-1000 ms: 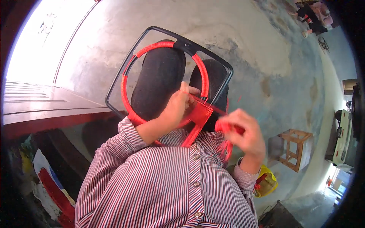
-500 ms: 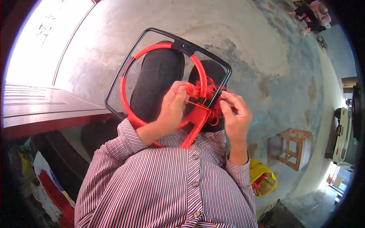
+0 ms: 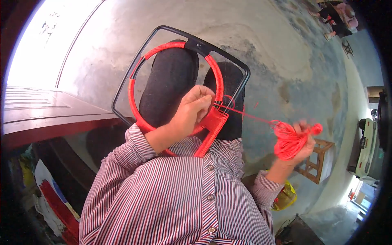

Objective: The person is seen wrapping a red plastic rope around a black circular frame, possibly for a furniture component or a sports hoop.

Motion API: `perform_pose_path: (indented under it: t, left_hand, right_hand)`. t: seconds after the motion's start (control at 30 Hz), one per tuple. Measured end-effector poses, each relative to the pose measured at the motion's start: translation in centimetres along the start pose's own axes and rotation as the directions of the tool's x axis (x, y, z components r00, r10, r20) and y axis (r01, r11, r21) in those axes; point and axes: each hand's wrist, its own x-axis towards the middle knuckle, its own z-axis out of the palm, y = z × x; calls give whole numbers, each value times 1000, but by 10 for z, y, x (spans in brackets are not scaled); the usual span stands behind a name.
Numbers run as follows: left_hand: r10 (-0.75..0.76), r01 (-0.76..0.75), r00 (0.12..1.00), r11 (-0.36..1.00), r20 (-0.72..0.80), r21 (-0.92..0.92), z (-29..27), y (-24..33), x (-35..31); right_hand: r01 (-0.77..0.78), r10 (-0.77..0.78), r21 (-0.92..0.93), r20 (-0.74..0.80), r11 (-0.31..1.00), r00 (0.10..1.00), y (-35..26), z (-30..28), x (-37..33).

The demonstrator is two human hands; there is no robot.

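Note:
A black metal frame (image 3: 223, 52) rests across my thighs. Inside it is a ring wrapped in red cord (image 3: 131, 96), with bare black stretches at the top and upper left. A red wrapped panel (image 3: 214, 119) joins the ring's lower right. My left hand (image 3: 185, 114) is closed in a pinch beside that joint; what sits between its fingertips is hidden. Off to the right, my right hand (image 3: 304, 152) grips a looped bundle of red cord (image 3: 287, 141). A taut red strand (image 3: 255, 116) runs from the bundle back to the joint.
A wooden-framed stool (image 3: 316, 163) stands on the floor at right, with a yellow bag (image 3: 286, 197) nearer me. A brown panelled wooden surface (image 3: 61, 110) lies at left. Another person (image 3: 339, 18) sits at the far upper right.
My right hand has swung out to the right with the cord bundle, drawing the strand straight. The bundle was by the ring before. My left hand has shifted slightly right, beside the joint.

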Motion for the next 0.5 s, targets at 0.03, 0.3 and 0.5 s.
perform_pose_path:
  t: [0.03,0.3,0.5]
  left_hand:
    - [6,-6,1000,1000,-1,9,2,1,1]
    - [-244,283,954,926,177,-249,10,4,6]
    - [-315,351,924,925,218,-148,10,10,5]
  right_hand:
    - [0,0,1,-1,1000,1000,-15,-26,3]
    - [-428,415,-509,-148,746,898,79,11,-16]
    - [-424,400,-628,-190,652,896,74,-9,-15]
